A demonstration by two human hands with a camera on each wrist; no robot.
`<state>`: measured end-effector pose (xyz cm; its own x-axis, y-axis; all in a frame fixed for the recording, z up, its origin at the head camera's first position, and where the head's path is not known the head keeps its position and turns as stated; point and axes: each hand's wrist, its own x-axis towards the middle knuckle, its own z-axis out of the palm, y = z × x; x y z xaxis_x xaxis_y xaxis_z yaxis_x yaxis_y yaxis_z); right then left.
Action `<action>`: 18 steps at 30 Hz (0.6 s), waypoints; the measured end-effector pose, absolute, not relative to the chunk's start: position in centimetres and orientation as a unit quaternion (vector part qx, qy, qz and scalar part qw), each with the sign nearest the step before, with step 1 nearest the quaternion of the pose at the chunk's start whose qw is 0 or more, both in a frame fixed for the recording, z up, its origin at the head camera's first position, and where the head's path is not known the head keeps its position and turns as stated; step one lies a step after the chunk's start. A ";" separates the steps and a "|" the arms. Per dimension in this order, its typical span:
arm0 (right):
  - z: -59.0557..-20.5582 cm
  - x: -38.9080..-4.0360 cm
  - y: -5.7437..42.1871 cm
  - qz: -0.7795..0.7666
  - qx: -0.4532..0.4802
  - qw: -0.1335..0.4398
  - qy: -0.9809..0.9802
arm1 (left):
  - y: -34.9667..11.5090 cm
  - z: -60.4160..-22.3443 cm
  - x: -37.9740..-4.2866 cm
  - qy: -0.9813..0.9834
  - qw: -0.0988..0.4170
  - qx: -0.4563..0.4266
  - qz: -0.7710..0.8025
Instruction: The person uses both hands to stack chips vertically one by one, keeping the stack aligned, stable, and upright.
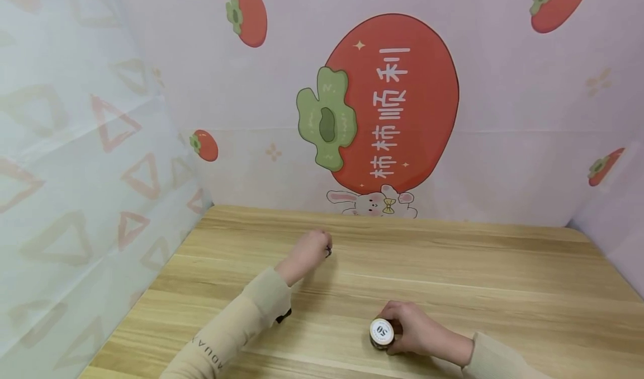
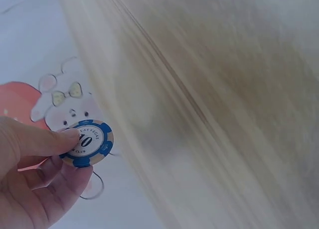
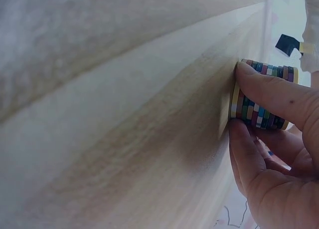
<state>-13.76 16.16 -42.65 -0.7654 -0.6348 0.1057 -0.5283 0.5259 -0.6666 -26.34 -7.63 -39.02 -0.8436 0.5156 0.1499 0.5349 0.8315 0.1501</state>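
Observation:
Between thumb and fingers, my left hand (image 1: 308,252) pinches a blue-and-cream poker chip (image 2: 87,143) marked 10. That hand reaches over the far middle part of the table. Nearer the front, my right hand (image 1: 415,330) grips a stack of poker chips (image 1: 382,332) around its side. A pale chip with 50 on it tops the stack. In the right wrist view the stack (image 3: 259,109) shows many coloured edges, with the thumb on one side and fingers on the other, its base right at the tabletop.
A wooden table (image 1: 483,273) spreads beneath both hands. Behind it stands a wall covering (image 1: 503,172) printed with red persimmons and a rabbit. Another patterned sheet (image 1: 100,144) rises along the left edge. A small black object (image 1: 284,315) shows beside the left sleeve.

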 end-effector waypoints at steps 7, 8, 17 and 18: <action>-42.7 -13.7 16.1 -0.348 -0.336 0.062 0.873 | -6.7 -38.3 -24.6 -0.949 0.049 -0.300 -0.080; -42.8 -13.7 16.1 -0.347 -0.337 0.059 0.873 | -6.5 -38.2 -24.4 -0.948 0.049 -0.304 -0.079; -42.7 -13.8 16.1 -0.339 -0.338 0.059 0.876 | -5.5 -37.4 -22.4 -0.939 0.043 -0.331 -0.081; -42.7 -13.8 16.1 -0.339 -0.338 0.060 0.876 | -5.4 -37.4 -22.2 -0.938 0.039 -0.332 -0.089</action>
<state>-13.77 16.10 -42.66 -0.7647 -0.6323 0.1246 -0.5514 0.5419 -0.6343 -22.24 -5.40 -37.37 -0.7765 0.6162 0.1316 0.6300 0.7638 0.1406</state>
